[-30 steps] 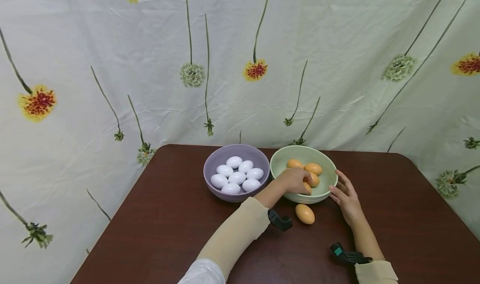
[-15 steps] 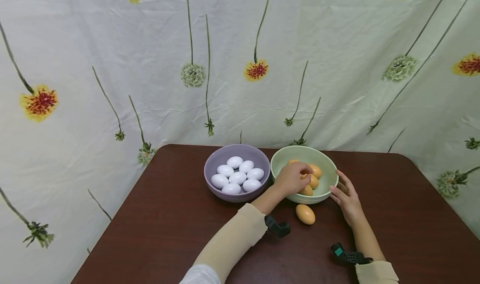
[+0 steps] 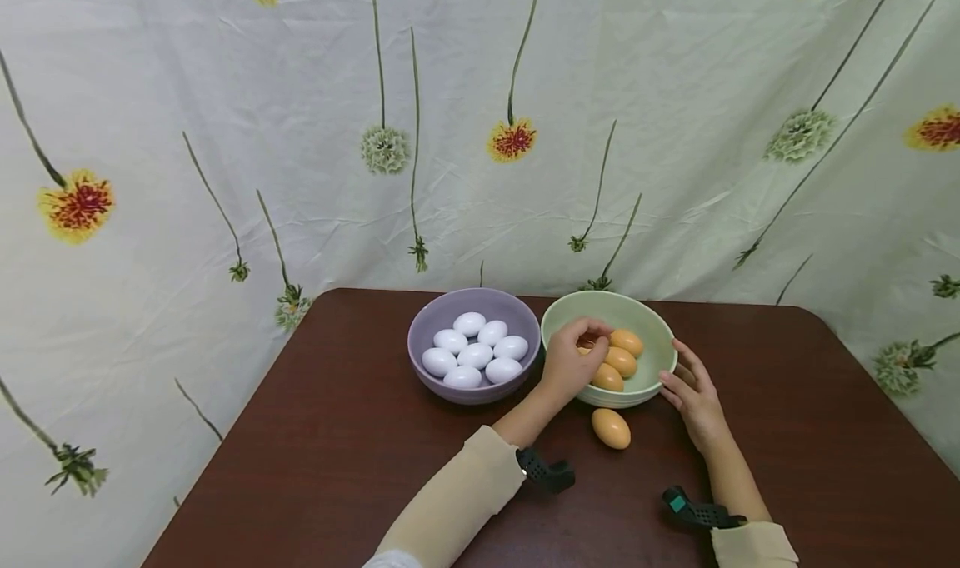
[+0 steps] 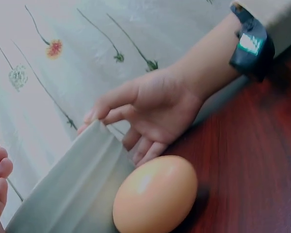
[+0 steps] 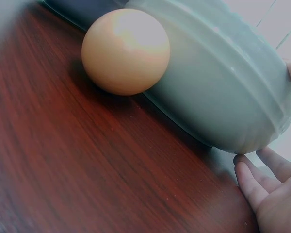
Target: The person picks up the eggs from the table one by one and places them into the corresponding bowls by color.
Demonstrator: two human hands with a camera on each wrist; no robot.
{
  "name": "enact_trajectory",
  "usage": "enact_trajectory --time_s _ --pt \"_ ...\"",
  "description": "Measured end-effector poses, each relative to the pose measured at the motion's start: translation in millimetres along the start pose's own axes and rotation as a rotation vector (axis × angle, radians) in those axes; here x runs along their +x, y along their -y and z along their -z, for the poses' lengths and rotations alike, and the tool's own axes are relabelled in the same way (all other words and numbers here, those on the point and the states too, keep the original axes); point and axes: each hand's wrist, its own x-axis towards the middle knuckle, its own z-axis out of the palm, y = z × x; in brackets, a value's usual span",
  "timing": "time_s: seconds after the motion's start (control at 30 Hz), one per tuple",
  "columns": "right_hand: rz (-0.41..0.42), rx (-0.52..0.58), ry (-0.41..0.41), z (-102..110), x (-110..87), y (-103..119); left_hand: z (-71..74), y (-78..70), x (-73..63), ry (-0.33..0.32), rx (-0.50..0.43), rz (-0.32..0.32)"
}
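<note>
My left hand (image 3: 573,360) hovers over the left part of the pale green bowl (image 3: 660,318), fingers loosely bent with a gap to the thumb. No egg shows in its grasp. Several brown eggs (image 3: 626,341) lie in this bowl, some partly hidden behind the hand. My right hand (image 3: 696,401) rests its fingertips against the bowl's right rim and outer wall; the right wrist view shows fingertips (image 5: 242,162) at the wall. One brown egg (image 3: 611,429) lies on the table just in front of the bowl, large in both wrist views.
A purple bowl (image 3: 420,360) holding several white eggs (image 3: 475,356) stands directly left of the green one. Both bowls sit near the far edge of the dark red-brown table (image 3: 337,435). A flowered cloth (image 3: 480,210) hangs behind it.
My left hand has lifted from among the brown eggs and drawn left, uncovering more of them. The right hand stays at the rim, and the egg on the table has not moved.
</note>
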Motion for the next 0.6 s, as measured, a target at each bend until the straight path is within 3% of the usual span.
enact_trajectory --time_s 0.17,0.37,0.6 --pt "-0.003 0.006 0.000 0 0.2 1 -0.9 -4.5 -7.9 -0.007 -0.045 0.017" --pt "0.003 0.007 0.002 0 0.6 1 -1.3 -12.5 -19.0 0.036 -0.050 0.021" --pt "0.006 0.000 0.003 0 0.0 0 9.4 -51.1 -34.5 0.109 -0.012 -0.067"
